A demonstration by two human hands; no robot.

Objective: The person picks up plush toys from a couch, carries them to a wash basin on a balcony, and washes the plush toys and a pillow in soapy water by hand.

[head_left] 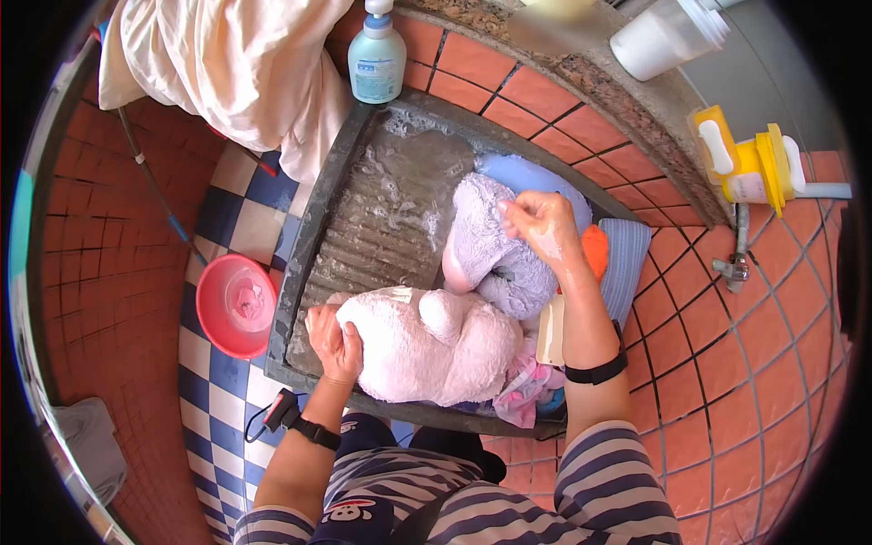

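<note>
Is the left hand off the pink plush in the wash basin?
No, the left hand is on the left end of the pink plush, its thumb lying against the fur.

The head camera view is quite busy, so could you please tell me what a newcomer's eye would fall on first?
Probably the big, fluffy pale pink item at the near side of the dark basin, with the left hand at its left end. Next, the fluffy lavender item beyond it, then the pink bowl on the floor at left.
</note>
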